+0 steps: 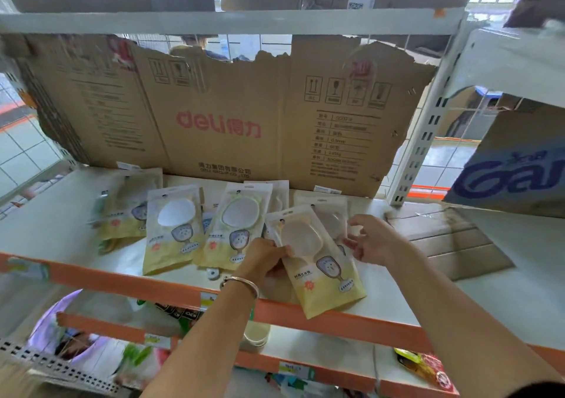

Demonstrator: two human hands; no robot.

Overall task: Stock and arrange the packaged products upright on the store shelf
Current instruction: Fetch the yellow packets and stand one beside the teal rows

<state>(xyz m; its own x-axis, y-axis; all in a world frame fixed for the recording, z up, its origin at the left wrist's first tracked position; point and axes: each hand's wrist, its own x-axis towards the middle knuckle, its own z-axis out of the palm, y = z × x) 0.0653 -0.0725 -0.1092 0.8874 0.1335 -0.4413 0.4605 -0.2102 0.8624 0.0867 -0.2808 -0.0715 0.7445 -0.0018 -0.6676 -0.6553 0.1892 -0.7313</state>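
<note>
Several yellow-and-white packets lie on the white shelf (397, 299) with its orange front edge. The nearest packet (321, 263) lies tilted, its bottom corner hanging over the edge. My left hand (264, 257), a metal bangle on its wrist, pinches that packet's left edge. My right hand (371, 240) hovers over the packet's right side, fingers loosely spread, touching a packet (331, 218) underneath. Two more packets (172, 229) (235, 223) lean side by side to the left. Another stack (128, 208) lies at the far left, blurred.
A torn brown cardboard sheet (214, 116) printed "deli" stands against the shelf's back. Flattened cardboard (452, 241) lies at the right. A white upright post (428, 128) bounds the bay. A small white tag (213, 273) sits near the front edge. Lower shelves hold mixed goods.
</note>
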